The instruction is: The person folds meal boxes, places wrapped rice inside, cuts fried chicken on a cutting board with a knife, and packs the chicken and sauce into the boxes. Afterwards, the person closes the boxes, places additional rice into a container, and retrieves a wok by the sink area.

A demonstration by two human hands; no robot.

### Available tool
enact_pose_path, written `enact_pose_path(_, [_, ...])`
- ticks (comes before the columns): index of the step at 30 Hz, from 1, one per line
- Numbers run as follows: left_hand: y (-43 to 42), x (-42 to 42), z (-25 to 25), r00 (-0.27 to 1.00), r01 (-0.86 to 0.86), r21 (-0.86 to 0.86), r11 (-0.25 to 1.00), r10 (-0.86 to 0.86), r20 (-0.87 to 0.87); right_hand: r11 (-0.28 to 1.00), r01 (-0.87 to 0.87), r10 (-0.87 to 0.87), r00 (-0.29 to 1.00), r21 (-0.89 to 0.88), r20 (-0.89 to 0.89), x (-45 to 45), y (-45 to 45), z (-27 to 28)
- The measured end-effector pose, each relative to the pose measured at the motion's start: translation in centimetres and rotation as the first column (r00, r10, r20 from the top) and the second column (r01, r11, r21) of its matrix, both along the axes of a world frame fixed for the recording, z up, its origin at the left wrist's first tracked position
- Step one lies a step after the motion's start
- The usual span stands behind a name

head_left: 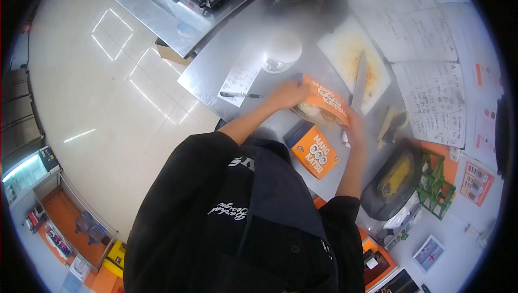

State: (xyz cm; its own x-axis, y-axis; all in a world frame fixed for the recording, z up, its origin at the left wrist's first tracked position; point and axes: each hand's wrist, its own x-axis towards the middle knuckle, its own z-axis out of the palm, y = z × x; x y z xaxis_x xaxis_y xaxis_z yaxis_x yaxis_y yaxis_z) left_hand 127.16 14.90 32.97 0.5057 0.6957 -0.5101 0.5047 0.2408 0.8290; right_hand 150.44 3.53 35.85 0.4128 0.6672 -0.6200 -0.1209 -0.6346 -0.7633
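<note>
An orange takeaway food box [327,97] marked "MANG KATSU" is between my hands on the steel table. Its flap is raised, and some food [309,110] shows below the flap. My left hand [290,94] has its fingers closed on the flap's left end. At the right end, my right hand [353,128] grips the box's side, with its fingertips partly hidden. A second orange box [316,152], closed, stands nearer my body.
Beyond my right hand, a knife [359,79] lies on a stained cutting board [375,71]. A paper slip [238,83] with a pen [243,95] lies left, near a round white container [281,54]. A dark tray [391,185] with yellow contents stands right.
</note>
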Motion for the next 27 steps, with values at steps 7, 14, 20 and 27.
enact_pose_path(7, [0.2, 0.3, -2.3, 1.0, -0.019, 0.102, 0.995, 0.021, -0.02, 0.989, -0.097, 0.103, 0.993, -0.107, 0.052, 0.0, -0.1, -0.6])
enact_pose_path(14, [0.2, 0.1, -2.9, 1.0, 0.006, 0.08, 0.997, -0.005, -0.016, 0.995, -0.088, 0.09, 0.995, -0.047, 0.044, 1.2, -1.4, -3.4])
enact_pose_path(20, [1.8, -0.3, -0.1, 0.993, 0.102, 0.003, 0.995, -0.101, -0.066, 0.987, -0.145, 0.151, 0.985, -0.065, 0.089, 1.2, -0.2, -1.7])
enact_pose_path(27, [1.7, -0.1, -1.6, 0.996, 0.047, 0.002, 0.999, -0.047, -0.081, 0.987, -0.147, 0.156, 0.977, -0.067, 0.148, 2.4, -0.3, -1.2])
